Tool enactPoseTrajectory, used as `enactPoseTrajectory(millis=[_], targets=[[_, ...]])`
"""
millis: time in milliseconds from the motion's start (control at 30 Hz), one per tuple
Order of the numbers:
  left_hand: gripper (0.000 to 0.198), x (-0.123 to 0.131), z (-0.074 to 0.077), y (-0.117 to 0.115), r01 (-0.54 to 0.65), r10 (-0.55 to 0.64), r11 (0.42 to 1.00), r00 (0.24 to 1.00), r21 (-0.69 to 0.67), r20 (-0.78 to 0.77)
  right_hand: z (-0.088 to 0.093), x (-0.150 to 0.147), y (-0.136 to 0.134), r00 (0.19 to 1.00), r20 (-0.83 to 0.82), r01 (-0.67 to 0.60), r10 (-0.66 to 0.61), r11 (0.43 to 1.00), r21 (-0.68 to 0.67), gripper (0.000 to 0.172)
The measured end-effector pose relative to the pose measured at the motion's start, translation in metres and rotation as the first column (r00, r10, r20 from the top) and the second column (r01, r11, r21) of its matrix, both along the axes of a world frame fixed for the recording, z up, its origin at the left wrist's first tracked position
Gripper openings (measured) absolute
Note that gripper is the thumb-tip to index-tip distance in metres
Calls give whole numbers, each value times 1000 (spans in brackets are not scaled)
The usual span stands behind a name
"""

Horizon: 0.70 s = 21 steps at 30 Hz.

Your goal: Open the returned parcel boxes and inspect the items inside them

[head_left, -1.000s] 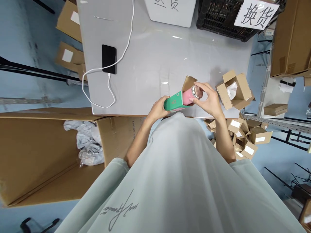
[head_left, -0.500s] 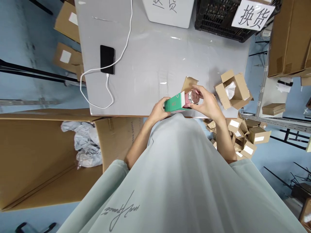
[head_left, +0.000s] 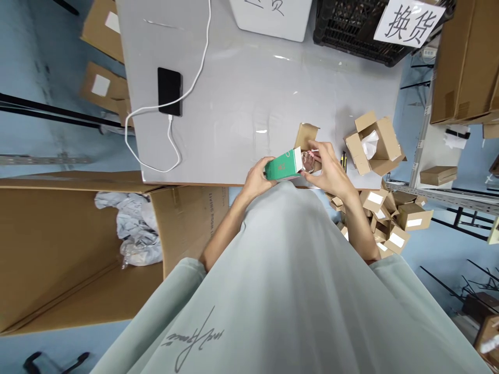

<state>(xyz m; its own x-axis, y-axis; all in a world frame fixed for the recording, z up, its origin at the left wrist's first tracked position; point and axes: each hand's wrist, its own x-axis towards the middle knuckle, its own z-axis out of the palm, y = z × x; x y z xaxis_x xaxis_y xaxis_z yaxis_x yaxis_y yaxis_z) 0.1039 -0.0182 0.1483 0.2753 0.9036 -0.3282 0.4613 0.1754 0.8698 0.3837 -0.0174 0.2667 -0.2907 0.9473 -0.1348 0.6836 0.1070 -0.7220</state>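
Observation:
A small green box (head_left: pixel 284 165) lies tilted near the table's front edge, its open end facing right. My left hand (head_left: pixel 259 176) is closed around the box's left end. At the open end sits a pink container (head_left: pixel 308 161) with a shiny round end, mostly inside the box. My right hand (head_left: pixel 328 167) has thumb and fingers on either side of that round end. A brown cardboard flap (head_left: pixel 306 135) stands up behind the green box; what it belongs to is partly hidden.
An open carton (head_left: pixel 384 140) with white paper inside and a yellow-black cutter (head_left: pixel 343 161) lie to the right. A phone (head_left: pixel 170 92) with a white cable is at left. A black crate (head_left: pixel 362 31) and white bin (head_left: pixel 271 21) stand at the back. A large carton (head_left: pixel 191 223) is below left.
The pink container has slid further left into the green box, so less of it shows. My right hand moved with it. The cutter beside the carton has come into view.

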Motion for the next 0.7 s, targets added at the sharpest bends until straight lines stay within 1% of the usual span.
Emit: enactPoseTrajectory(millis=[67, 167, 200, 233, 267, 333, 400, 467, 533, 633, 700], targets=[[79, -1, -2, 1, -8, 7, 1000, 1000, 9, 27, -1, 0, -1, 999, -36, -8, 8, 1000, 1, 74], [80, -3, -4, 2, -18, 17, 1000, 999, 15, 44, -4, 3, -1, 994, -63, -88, 89, 996, 9, 61], [80, -3, -5, 2, -24, 24, 1000, 999, 7, 42, -6, 5, -1, 994, -68, -84, 85, 996, 20, 60], [81, -4, -5, 2, -34, 34, 999, 999, -4, 39, -8, 7, -1, 996, -76, -50, 52, 998, 33, 62], [81, -5, -5, 3, -42, 43, 999, 998, -13, 36, -11, 8, -2, 996, -91, 13, -9, 999, 42, 65], [79, -7, -4, 5, -54, 54, 999, 998, -6, 19, -18, 10, -4, 975, -153, 169, -164, 985, 23, 77], [76, -8, -1, 8, -48, 49, 998, 998, 49, -30, -27, 7, -5, 930, -232, 282, -285, 958, -48, 89], [75, -10, 3, 11, -20, 32, 992, 995, 121, -94, -36, -2, -6, 895, -282, 326, -346, 938, -115, 92], [75, -10, 7, 14, 17, 8, 986, 989, 165, -148, -45, -13, -4, 885, -282, 347, -371, 929, -131, 85], [77, -10, 9, 17, 47, -14, 984, 982, 174, -189, -54, -28, -1, 897, -223, 377, -383, 924, -71, 60], [77, -12, 6, 19, 50, -18, 985, 982, 167, -188, -58, -35, 0, 907, -197, 375, -372, 927, -23, 48]])
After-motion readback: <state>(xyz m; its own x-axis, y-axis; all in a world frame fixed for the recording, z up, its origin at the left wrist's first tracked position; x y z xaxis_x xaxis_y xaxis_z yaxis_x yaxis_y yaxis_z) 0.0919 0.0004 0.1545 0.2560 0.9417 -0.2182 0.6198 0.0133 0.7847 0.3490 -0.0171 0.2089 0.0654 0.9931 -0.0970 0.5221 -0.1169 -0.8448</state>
